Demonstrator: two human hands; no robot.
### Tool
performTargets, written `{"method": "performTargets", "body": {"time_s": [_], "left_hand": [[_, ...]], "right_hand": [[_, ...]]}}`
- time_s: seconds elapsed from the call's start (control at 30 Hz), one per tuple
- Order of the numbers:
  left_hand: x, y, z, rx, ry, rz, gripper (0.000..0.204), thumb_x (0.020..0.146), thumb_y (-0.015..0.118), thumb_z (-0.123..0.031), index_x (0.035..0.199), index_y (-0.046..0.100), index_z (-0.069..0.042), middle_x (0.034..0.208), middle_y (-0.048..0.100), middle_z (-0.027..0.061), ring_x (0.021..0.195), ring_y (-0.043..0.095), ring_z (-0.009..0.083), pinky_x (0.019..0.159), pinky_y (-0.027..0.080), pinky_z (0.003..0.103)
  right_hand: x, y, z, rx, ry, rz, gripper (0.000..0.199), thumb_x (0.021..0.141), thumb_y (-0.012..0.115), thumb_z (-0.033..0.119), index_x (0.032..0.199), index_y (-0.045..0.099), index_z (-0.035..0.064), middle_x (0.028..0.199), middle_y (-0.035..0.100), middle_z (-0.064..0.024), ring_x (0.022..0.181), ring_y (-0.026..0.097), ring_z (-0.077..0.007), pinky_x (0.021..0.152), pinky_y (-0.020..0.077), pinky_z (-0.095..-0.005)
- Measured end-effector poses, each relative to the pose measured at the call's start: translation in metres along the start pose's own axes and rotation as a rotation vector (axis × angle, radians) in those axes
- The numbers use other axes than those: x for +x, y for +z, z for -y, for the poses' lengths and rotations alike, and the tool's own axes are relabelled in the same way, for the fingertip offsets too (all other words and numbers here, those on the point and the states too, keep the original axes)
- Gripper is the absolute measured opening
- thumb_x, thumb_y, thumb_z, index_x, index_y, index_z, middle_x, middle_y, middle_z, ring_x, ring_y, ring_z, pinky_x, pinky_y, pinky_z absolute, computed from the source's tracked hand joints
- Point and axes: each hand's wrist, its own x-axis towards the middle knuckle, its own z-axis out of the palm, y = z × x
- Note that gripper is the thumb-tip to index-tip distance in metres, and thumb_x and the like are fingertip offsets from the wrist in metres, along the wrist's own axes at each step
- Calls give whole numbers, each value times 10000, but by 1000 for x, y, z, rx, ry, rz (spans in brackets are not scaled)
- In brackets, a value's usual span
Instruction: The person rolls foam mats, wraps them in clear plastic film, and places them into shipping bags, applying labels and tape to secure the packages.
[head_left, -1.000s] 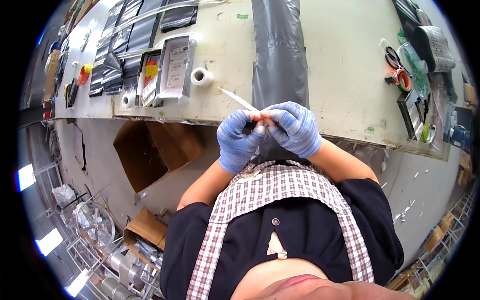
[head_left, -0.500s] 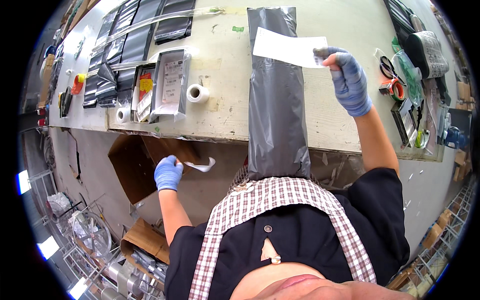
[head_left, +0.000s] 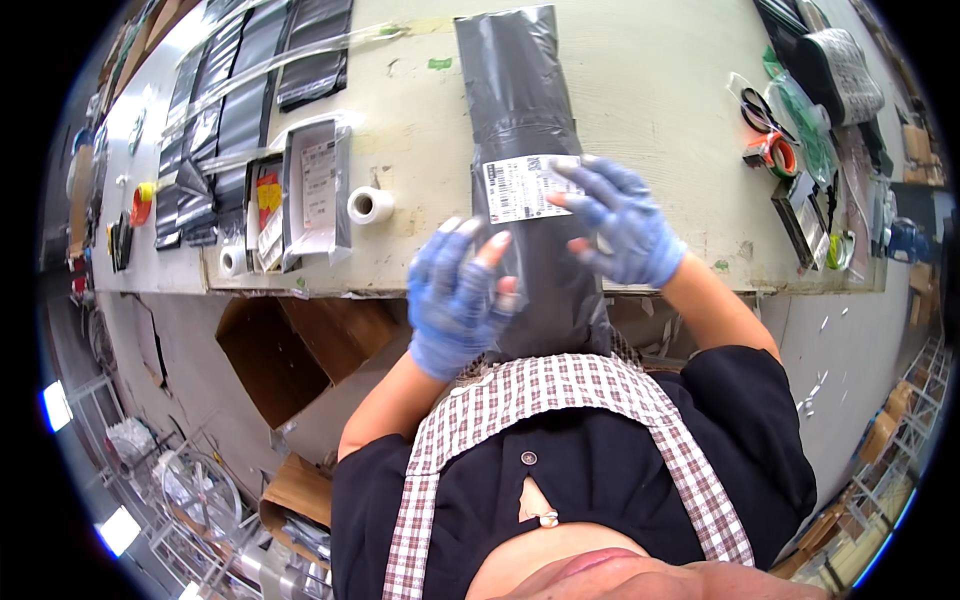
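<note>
A long dark grey plastic mailing bag [head_left: 515, 85] lies over the table edge and reaches down to my apron. On its upper face is a white printed shipping label [head_left: 518, 192]. My right hand [head_left: 632, 228], in a blue glove with some bare fingertips, is over the label's right edge, fingers stretched out. Whether those fingers press on it I cannot tell. Below and left of the label, at the bag's left side, my left hand [head_left: 450, 300] has its gloved fingers spread and holds nothing.
White rolls [head_left: 371, 205] and a grey tray [head_left: 318, 190] of labels stand left, before stacked dark bags [head_left: 235, 85]. At right lie black scissors [head_left: 765, 112], an orange tape roll [head_left: 778, 155] and a narrow black box [head_left: 803, 220]. An open carton [head_left: 270, 355] is below the table.
The label, held up in my right hand before, now lies on the bag. My left hand has come up from beside the carton to the bag; the white strip near it is gone from view.
</note>
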Motion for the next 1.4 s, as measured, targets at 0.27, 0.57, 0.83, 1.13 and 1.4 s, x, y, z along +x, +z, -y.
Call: {"method": "performTargets", "body": {"time_s": [0.27, 0.57, 0.83, 1.13, 1.4], "left_hand": [[10, 126, 30, -493, -246, 154, 876, 964, 453, -590, 1539, 170, 8, 1563, 226, 278, 1453, 235, 417, 1175, 220, 453], [-107, 76, -18, -1141, -1082, 350, 1077, 833, 778, -382, 1538, 78, 33, 1432, 444, 187, 1280, 465, 244, 1073, 379, 347], [-113, 71, -44, -1246, -1232, 392, 976, 694, 885, -381, 1414, 358, 15, 1301, 552, 124, 1208, 506, 218, 1055, 392, 348], [-159, 75, -57, -1366, -1212, 462, 1004, 667, 893, -416, 1405, 363, 10, 1296, 557, 126, 1196, 522, 235, 1046, 408, 358], [-184, 68, -31, -1370, -1054, 439, 1015, 811, 802, -406, 1501, 180, 6, 1443, 405, 163, 1309, 399, 268, 1100, 324, 386]], "right_hand": [[18, 82, 3, 88, 180, -152, 749, 883, 549, 338, 1506, 292, 11, 1573, 220, -253, 1458, 152, -480, 1200, 104, -535], [-113, 36, -40, 26, 317, -326, 540, 838, 641, 297, 1293, 544, 22, 1272, 572, -235, 1189, 546, -401, 1041, 420, -474], [-152, -63, -365, -150, 1524, -127, 878, 834, 497, 718, 1416, 499, 61, 1483, 443, -207, 1382, 418, -350, 1132, 324, -477], [-132, -47, -303, -67, 1740, -199, 1031, 655, 758, 526, 1397, 344, -57, 1402, 500, -231, 1284, 521, -353, 1073, 422, -419], [-121, 8, -103, 64, 1643, -106, 903, 639, 812, 372, 1280, 363, -78, 1224, 617, -263, 1110, 642, -344, 970, 506, -379]]}}
